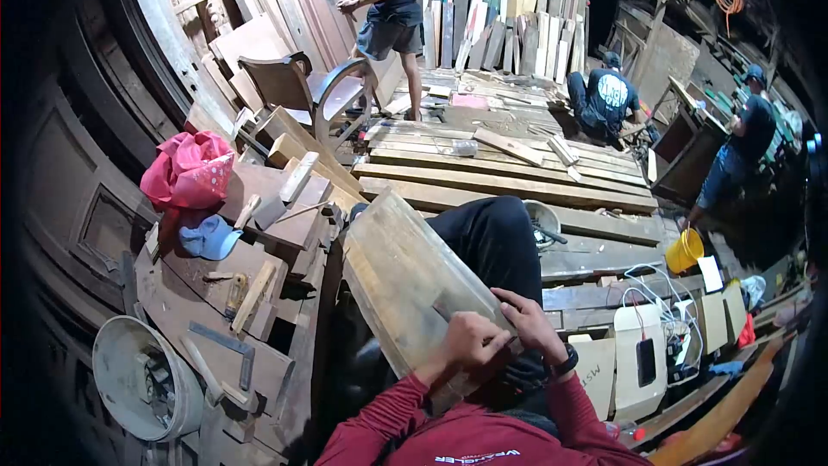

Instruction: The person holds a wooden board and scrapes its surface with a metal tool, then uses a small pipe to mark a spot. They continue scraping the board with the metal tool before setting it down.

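Observation:
A long, pale wooden board (414, 272) slants across my lap, its far end up by my knee. My left hand (470, 341) is closed over the near part of the board, fingers curled down; what sits in them is hidden. A dark flat patch or strip (448, 300) shows on the board just ahead of those knuckles. With a watch on its wrist, my right hand (532, 321) wraps over the board's right edge, close beside the left one.
At left, a workbench (185, 280) bears a blue cap (210, 237), a pink bag (191, 171), a metal square (228, 345) and a yellow-handled tool (235, 292). A bucket (121, 380) stands below. Planks (509, 177) lie ahead; three people work beyond. Cables and a phone (645, 361) are right.

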{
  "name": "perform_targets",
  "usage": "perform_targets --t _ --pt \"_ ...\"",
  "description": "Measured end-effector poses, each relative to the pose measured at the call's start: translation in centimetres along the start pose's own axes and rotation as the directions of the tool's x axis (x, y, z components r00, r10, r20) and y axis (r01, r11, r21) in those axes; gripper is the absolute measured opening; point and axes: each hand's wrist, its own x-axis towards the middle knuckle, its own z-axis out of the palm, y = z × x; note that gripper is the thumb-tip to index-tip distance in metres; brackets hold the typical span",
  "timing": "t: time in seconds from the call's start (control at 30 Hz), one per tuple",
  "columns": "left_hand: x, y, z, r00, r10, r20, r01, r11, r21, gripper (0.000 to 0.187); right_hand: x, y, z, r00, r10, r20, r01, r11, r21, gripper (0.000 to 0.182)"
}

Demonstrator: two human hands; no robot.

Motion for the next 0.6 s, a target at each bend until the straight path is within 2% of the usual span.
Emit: perform_targets --t 0.07,0.1,0.2,0.23,0.37,0.47,0.5,0.6 --pt "0.2 -0.4 -0.3 1.000 0.011 -0.002 -0.011 1.000 0.011 0.024 0.5 1.0 0.1 0.999 -0.048 -0.008 0.048 0.999 0.013 0.039" --pt "-0.1 0.9 -0.2 0.999 0.003 0.033 0.000 0.997 -0.083 0.024 0.4 0.5 0.1 1.000 -0.025 -0.002 0.025 1.000 0.009 0.038" --pt "-0.7 2.4 0.4 0.981 0.106 0.161 -0.106 0.994 -0.008 0.024 0.3 -0.4 0.0 0.999 0.045 0.009 -0.045 0.999 -0.018 0.038" --pt "-0.8 1.8 0.6 0.986 0.082 0.148 -0.085 0.996 0.012 0.025 0.2 -0.5 0.0 1.000 0.018 0.008 -0.018 1.000 -0.002 0.038" --pt "0.1 -1.2 -0.5 0.997 -0.044 -0.068 0.051 0.993 0.108 0.025 0.2 0.3 0.1 0.997 -0.067 -0.031 0.066 0.998 -0.003 0.038" --pt "-0.4 -0.5 -0.1 1.000 -0.001 -0.014 0.001 1.000 -0.008 0.023 0.2 -0.3 0.1 0.999 -0.034 -0.023 0.034 0.999 0.012 0.038" --pt "-0.6 0.4 -0.3 0.996 0.020 0.088 -0.023 0.999 0.041 0.021 0.4 0.0 0.2 0.998 -0.056 -0.032 0.056 0.998 -0.017 0.038" --pt "-0.9 0.2 0.0 0.993 0.036 0.110 -0.041 0.998 0.046 0.020 0.2 0.1 0.3 0.999 -0.038 -0.034 0.038 0.999 -0.005 0.038"
